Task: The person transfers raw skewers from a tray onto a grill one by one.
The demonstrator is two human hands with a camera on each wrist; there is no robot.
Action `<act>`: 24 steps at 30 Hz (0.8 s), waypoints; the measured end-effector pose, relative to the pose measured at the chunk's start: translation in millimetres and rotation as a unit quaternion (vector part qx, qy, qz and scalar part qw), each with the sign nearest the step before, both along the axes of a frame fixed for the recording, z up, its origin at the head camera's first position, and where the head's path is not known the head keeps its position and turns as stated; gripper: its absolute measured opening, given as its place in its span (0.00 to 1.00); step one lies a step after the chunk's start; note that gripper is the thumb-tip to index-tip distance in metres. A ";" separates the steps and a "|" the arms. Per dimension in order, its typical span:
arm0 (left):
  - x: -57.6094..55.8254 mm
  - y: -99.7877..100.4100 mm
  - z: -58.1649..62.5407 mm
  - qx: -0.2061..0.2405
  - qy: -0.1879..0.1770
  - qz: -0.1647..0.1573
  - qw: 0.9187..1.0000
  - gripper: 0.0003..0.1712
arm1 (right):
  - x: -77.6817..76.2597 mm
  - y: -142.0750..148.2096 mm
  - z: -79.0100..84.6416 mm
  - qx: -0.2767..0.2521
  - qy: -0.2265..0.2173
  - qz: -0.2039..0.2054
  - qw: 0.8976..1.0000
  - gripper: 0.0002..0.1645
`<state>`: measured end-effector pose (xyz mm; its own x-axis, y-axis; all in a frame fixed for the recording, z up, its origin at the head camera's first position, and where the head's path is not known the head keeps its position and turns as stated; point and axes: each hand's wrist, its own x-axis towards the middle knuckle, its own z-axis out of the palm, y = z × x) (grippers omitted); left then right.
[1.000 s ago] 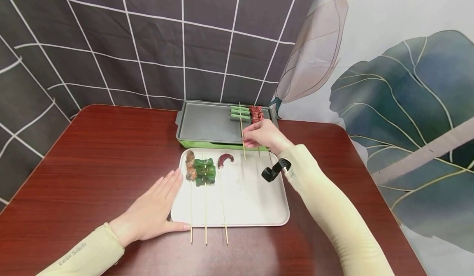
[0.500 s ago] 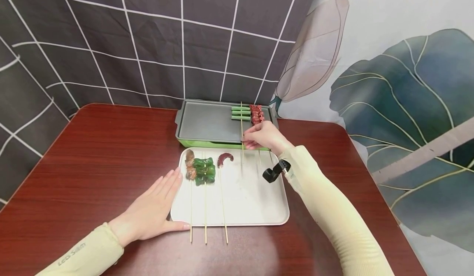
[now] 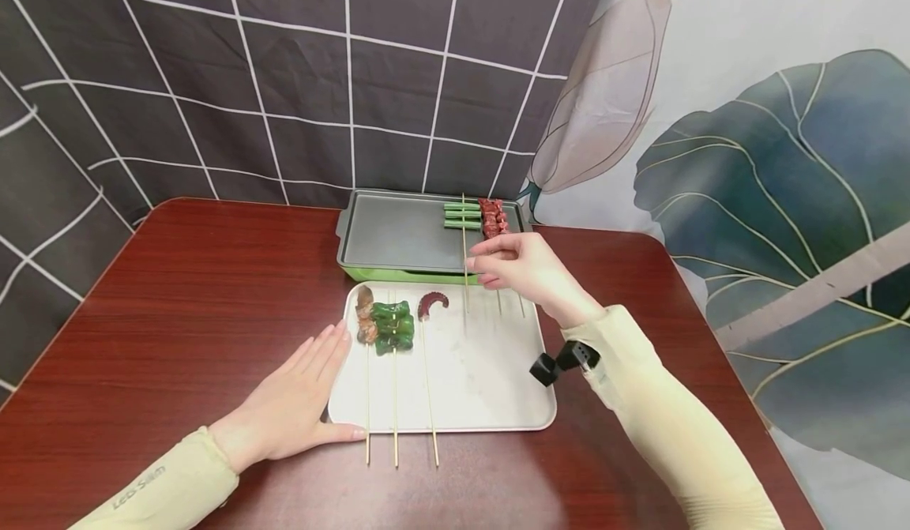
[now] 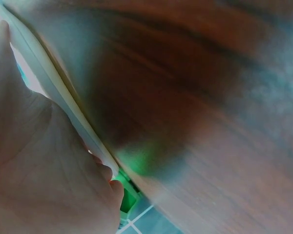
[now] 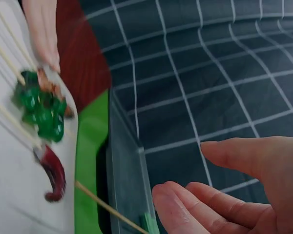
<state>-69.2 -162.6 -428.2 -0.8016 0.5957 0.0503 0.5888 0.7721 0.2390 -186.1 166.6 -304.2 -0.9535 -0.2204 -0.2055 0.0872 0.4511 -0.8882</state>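
Note:
My right hand (image 3: 526, 269) hovers at the front of the grey griddle pan (image 3: 398, 238), beside the stick of a skewer of green vegetable pieces (image 3: 462, 216) that lies on the pan. In the right wrist view its thumb (image 5: 239, 151) is apart from the fingers, with nothing between them. Red meat skewers (image 3: 490, 216) lie right of the green one, partly hidden by the hand. My left hand (image 3: 291, 396) rests with straight fingers along the left edge of a white tray (image 3: 490, 388), thumb at its near corner.
On the tray's left half lie a brownish skewer (image 3: 366, 321), a green pepper skewer (image 3: 393, 328) and a dark red curled tentacle skewer (image 3: 433, 305), their sticks overhanging the near edge. The pan sits on a green base (image 3: 387, 276). A grid-patterned cloth (image 3: 284, 80) hangs behind the table.
My right hand has let go of the green skewer's stick and drawn back slightly to the right and nearer. That skewer shifted a little and straightened on the pan. My left hand stayed put.

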 end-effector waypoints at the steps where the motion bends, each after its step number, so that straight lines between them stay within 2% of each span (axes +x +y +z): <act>1: 0.1 -0.1 0.0 0.000 0.000 0.000 1.000 0.69 | 4.7 -0.3 0.9 -0.003 0.003 0.005 1.000 0.23; 8: 0.5 0.5 0.5 0.002 0.000 0.001 1.000 0.69 | 32.5 -3.6 -7.3 -0.028 0.007 0.036 0.999 0.20; 16: 0.5 0.7 1.3 0.000 -0.001 0.002 1.000 0.69 | 59.6 -12.9 -33.9 -0.072 -0.033 0.074 0.994 0.23; 24: 0.3 0.7 0.9 -0.003 -0.001 0.004 1.000 0.70 | 73.7 -19.5 -62.0 -0.050 -0.078 0.074 0.993 0.24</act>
<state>-69.0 -161.9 -427.2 -0.8060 0.5902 0.0449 0.5825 0.7776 0.2366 -112.4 147.1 -366.1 -0.8677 -0.3825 -0.3175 0.1662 0.3787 -0.9105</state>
